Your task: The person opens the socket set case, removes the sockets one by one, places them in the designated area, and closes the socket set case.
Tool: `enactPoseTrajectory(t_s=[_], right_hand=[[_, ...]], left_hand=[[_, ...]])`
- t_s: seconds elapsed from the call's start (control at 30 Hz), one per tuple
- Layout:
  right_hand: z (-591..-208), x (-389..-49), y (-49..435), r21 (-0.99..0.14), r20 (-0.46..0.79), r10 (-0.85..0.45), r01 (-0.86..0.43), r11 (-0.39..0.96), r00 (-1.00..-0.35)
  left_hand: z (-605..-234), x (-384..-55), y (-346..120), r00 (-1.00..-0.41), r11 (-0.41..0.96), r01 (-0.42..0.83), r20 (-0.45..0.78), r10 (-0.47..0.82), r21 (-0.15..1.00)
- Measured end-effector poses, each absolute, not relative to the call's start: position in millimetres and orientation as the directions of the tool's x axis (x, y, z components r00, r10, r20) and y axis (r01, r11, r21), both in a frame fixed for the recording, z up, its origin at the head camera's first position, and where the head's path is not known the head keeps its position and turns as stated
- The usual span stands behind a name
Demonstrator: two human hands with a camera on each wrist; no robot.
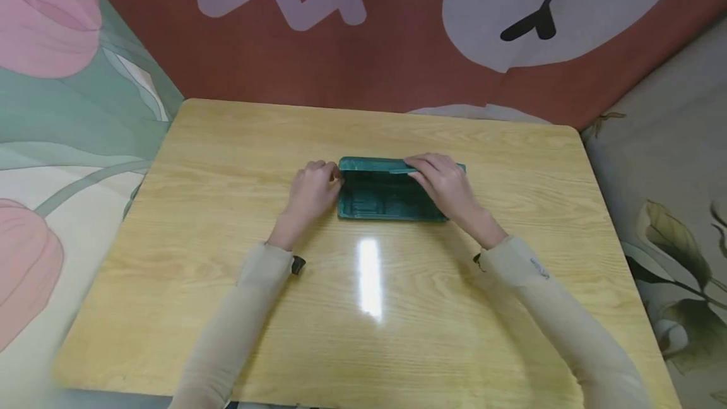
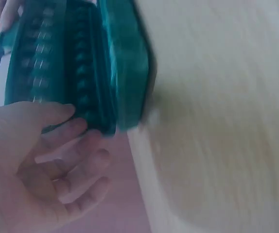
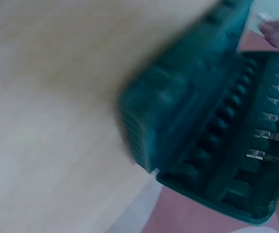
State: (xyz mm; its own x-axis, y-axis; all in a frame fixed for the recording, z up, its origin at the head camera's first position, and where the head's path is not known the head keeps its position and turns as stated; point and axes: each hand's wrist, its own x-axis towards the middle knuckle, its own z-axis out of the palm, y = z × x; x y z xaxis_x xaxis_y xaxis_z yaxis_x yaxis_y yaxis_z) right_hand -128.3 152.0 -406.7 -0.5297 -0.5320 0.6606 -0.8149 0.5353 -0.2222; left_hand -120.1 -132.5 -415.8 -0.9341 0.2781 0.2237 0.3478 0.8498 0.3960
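A green hinged bit case (image 1: 392,197) stands part-way open on the table. One half lies on the tabletop and the other is tilted up. Metal screwdriver bits (image 3: 268,136) sit in a row in the raised half in the right wrist view. My right hand (image 1: 449,188) pinches the raised half's edge near its right end. At the case's left end is my left hand (image 1: 312,191). In the left wrist view its fingers (image 2: 88,170) are loosely bent and spread beside the case's end, with the thumb over a corner.
The light wooden table (image 1: 272,131) has rounded corners. Behind it hangs a red-brown patterned cloth (image 1: 397,68). A floral cloth (image 1: 74,112) is at the left, and a leaf-patterned one (image 1: 670,219) at the right.
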Motion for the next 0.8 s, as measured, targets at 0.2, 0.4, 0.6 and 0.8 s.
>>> enactPoseTrajectory(t_s=[0.2,0.4,0.6,0.8], right_hand=[[-393,-144,155,-0.282,0.637,-0.515,-0.795,0.537,-0.573],[-380,-159,163,-0.338,0.574,-0.506,-0.749,0.569,-0.644],[-376,-176,166,-0.421,0.506,-0.491,-0.699,0.577,-0.710],[-382,-190,165,-0.395,0.545,-0.471,-0.708,0.586,-0.694]], left_hand=[[-422,-114,-116,-0.913,0.812,0.392,0.292,0.285,0.433],[-427,-118,-98,-0.817,0.722,0.576,0.295,0.495,0.384],[-438,-123,-86,-0.709,0.661,0.705,0.293,0.642,0.259],[-443,-125,-83,-0.725,0.678,0.689,0.272,0.633,0.257]])
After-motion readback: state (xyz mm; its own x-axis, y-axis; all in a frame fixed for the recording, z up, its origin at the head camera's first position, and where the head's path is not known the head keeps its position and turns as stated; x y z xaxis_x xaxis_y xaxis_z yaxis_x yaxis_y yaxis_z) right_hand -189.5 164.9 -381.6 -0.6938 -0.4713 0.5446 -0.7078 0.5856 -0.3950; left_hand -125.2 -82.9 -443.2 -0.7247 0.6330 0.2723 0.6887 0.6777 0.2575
